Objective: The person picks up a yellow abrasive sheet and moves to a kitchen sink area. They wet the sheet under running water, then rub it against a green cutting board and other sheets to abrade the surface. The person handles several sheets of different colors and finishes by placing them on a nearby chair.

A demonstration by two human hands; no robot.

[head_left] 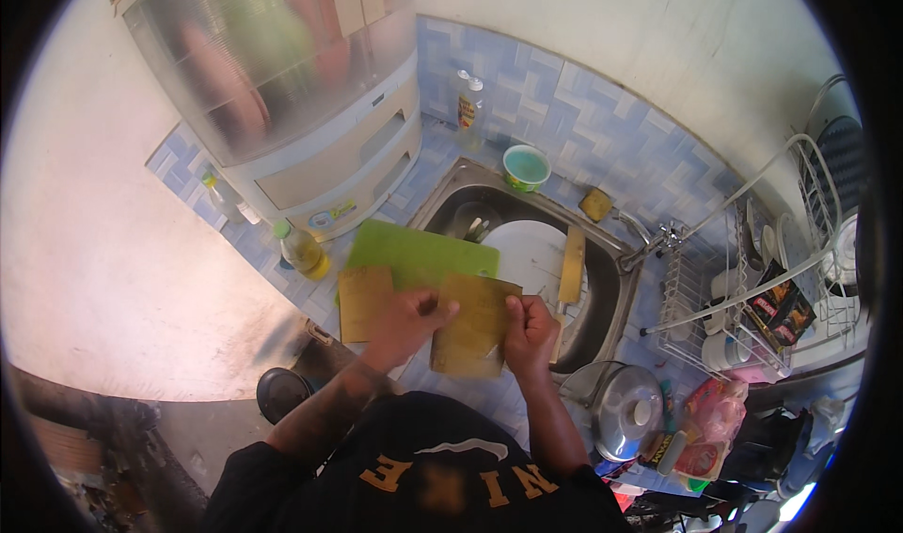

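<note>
Both hands pinch a flat, brownish-yellow packet (475, 331) in front of my chest, over the near edge of the counter. My left hand (406, 324) has thumb and finger at its left edge, while my right hand (530, 331) grips the right edge. A second flat packet (365, 298) of the same colour lies to the left, partly on a green cutting board (400, 251). The board lies against the sink's left side, its near part hidden by the packets. To the right, a tool with a yellowish handle (572, 265) rests over the sink.
A metal sink (616, 293) holds a large white plate (531, 246). Behind it stand a green bowl (527, 166), a sponge (594, 204) and a clear bottle (468, 114). A yellow-liquid bottle (303, 253) stands left; a dish rack (691, 288) and lidded pot (628, 411) stand right.
</note>
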